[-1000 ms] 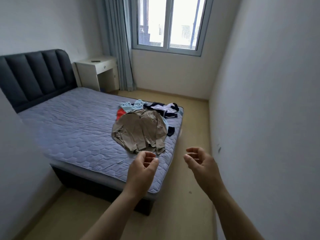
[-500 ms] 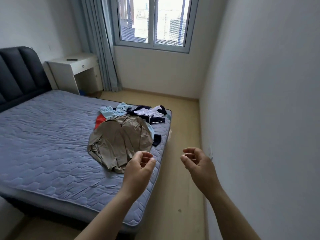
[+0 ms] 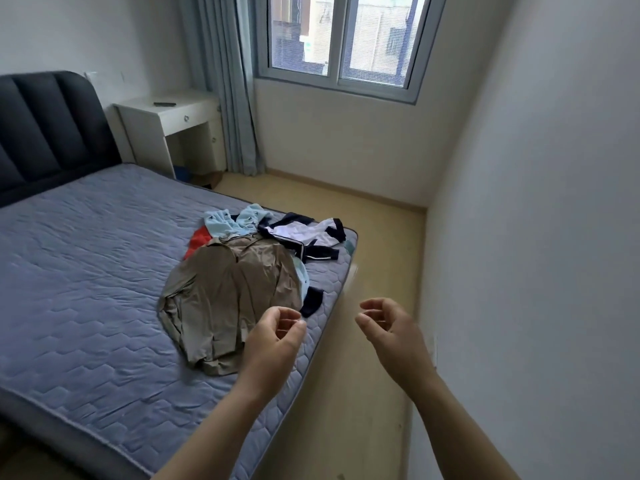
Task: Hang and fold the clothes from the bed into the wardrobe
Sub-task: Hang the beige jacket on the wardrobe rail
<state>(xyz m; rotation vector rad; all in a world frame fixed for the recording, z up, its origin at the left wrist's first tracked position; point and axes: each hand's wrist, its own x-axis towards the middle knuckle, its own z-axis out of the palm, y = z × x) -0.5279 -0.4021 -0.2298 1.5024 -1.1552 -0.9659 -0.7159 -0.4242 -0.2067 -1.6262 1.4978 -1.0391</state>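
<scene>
A pile of clothes lies near the right edge of the blue-grey mattress [image 3: 86, 271]. On top spreads a tan shirt [image 3: 228, 292]. Behind it lie a light-blue garment [image 3: 228, 221], a red piece [image 3: 197, 242] and a white and navy jacket [image 3: 308, 235]. A dark sock [image 3: 311, 301] lies by the shirt's right side. My left hand [image 3: 273, 341] hovers over the shirt's near corner, fingers loosely curled, holding nothing. My right hand [image 3: 391, 334] hangs over the floor beside the bed, also loosely curled and empty. No wardrobe is in view.
A dark padded headboard [image 3: 45, 133] stands at the left. A white bedside desk [image 3: 173, 119] sits in the corner by grey-blue curtains [image 3: 225, 81] and a window [image 3: 339, 39]. A narrow strip of wooden floor [image 3: 367, 375] runs between the bed and the white wall [image 3: 536, 237] on the right.
The view has come closer to the clothes pile and along the bed's right side. Both hands stay raised and loosely curled, now nearer the tan shirt.
</scene>
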